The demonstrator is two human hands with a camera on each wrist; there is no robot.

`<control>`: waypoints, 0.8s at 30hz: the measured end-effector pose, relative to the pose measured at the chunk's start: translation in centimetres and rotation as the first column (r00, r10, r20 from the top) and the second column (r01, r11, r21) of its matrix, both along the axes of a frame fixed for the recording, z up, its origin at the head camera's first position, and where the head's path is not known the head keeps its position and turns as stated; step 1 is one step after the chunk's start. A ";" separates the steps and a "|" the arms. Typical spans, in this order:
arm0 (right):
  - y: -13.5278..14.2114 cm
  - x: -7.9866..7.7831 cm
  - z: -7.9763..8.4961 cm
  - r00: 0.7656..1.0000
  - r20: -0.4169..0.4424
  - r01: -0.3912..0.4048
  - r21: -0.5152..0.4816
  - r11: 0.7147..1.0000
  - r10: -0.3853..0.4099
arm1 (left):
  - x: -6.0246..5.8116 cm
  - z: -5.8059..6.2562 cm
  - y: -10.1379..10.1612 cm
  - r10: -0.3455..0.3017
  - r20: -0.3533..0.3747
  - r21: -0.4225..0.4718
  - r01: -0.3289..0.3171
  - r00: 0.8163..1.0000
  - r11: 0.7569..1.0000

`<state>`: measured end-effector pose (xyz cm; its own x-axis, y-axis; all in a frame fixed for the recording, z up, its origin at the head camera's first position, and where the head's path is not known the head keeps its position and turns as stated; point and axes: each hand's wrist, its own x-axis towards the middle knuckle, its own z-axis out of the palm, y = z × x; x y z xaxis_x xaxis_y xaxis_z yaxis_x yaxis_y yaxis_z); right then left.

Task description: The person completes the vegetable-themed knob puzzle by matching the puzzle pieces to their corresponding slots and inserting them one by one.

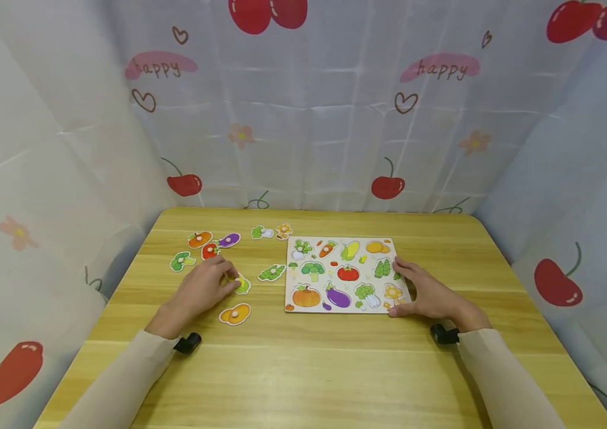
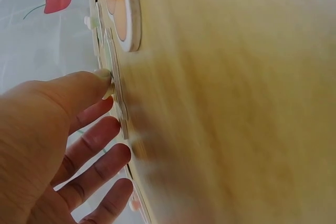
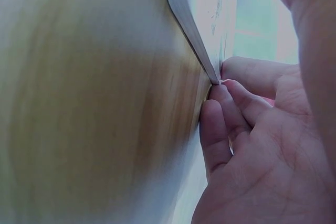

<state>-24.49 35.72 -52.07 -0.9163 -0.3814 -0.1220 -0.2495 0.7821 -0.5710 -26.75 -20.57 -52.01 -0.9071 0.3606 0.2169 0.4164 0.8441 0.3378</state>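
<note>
My left hand pinches a yellow-green vegetable puzzle piece, apparently corn, between thumb and index finger, low over the table. In the left wrist view the thumb meets a small knob on that thin piece, while the other fingers are spread beside it. My right hand holds the right side of the wooden puzzle board. Its thumb is at the near right corner and its fingers are farther up that edge. In the right wrist view, fingertips touch the table by the board's edge.
Loose knobbed pieces lie left of the board: pumpkin, eggplant, tomato, broccoli, bok choy, mushroom, peas and an orange piece. A printed curtain hangs behind the table.
</note>
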 end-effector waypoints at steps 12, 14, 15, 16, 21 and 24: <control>0.0 -0.2 -0.1 1.000 0.003 0.006 0.007 1.000 -0.006 | 0.0 0.0 0.1 -0.004 -0.002 0.007 0.004 1.000 1.000; 0.0 -0.2 -0.1 1.000 0.004 0.008 0.007 1.000 -0.008 | -0.1 0.0 0.1 -0.002 0.000 0.004 0.002 1.000 1.000; 0.0 -0.2 -0.1 1.000 0.004 0.009 0.009 1.000 -0.009 | -0.1 0.0 0.1 -0.001 0.002 0.003 0.001 1.000 1.000; 0.0 -0.2 -0.1 1.000 0.005 0.009 0.008 1.000 -0.009 | -0.1 0.0 0.1 0.000 0.003 0.002 0.000 1.000 1.000; 0.0 -0.1 0.0 1.000 0.005 0.007 -0.001 1.000 -0.007 | -0.1 0.0 0.0 0.001 0.000 0.000 -0.001 1.000 1.000; 0.0 0.0 0.0 1.000 0.005 0.005 -0.005 1.000 -0.005 | -0.2 -0.1 0.0 0.003 -0.011 -0.001 -0.003 1.000 1.000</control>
